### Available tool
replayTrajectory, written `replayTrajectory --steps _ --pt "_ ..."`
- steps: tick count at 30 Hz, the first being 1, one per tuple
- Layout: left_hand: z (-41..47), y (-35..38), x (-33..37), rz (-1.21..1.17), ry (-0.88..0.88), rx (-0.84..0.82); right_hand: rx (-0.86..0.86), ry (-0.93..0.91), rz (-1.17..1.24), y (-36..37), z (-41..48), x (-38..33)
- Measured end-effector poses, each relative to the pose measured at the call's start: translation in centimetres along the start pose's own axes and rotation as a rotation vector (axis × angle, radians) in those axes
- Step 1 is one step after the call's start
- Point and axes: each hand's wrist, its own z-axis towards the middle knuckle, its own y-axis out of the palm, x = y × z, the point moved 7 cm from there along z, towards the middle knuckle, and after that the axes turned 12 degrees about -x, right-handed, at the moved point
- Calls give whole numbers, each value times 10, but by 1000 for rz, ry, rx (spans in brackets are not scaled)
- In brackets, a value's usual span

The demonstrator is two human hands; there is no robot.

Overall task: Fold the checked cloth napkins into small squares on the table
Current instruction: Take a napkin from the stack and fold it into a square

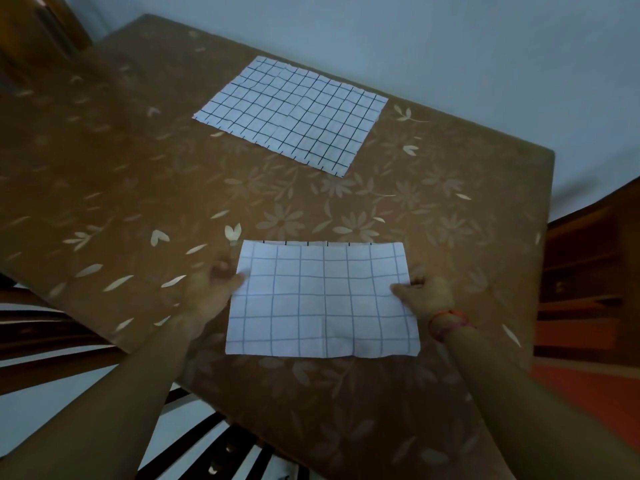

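My left hand (213, 289) and right hand (427, 294) each pinch a side edge of the white blue-checked folded cloth napkin (322, 303) at 6 o'clock on the brown floral table (138, 174); uneven pulling could skew its layers.

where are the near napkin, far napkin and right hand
near napkin (322, 299): head view, middle of its top layer
far napkin (291, 112): head view, middle of the cloth
right hand (427, 294): head view, back of the hand

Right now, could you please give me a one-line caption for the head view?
The left hand and right hand pinch opposite edges of the near checked napkin; a second napkin lies beyond.
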Motion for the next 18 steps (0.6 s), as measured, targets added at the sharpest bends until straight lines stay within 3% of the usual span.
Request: replayTrajectory --steps 7,10,18 --pt "-23 4 -49 38 -176 -79 14 24 41 0 11 2" --pt "-32 2 -57 174 -193 -55 -19 19 36 1 1 3" --pt "-56 13 -68 146 -168 -50 -67 84 26 -4 -34 42"
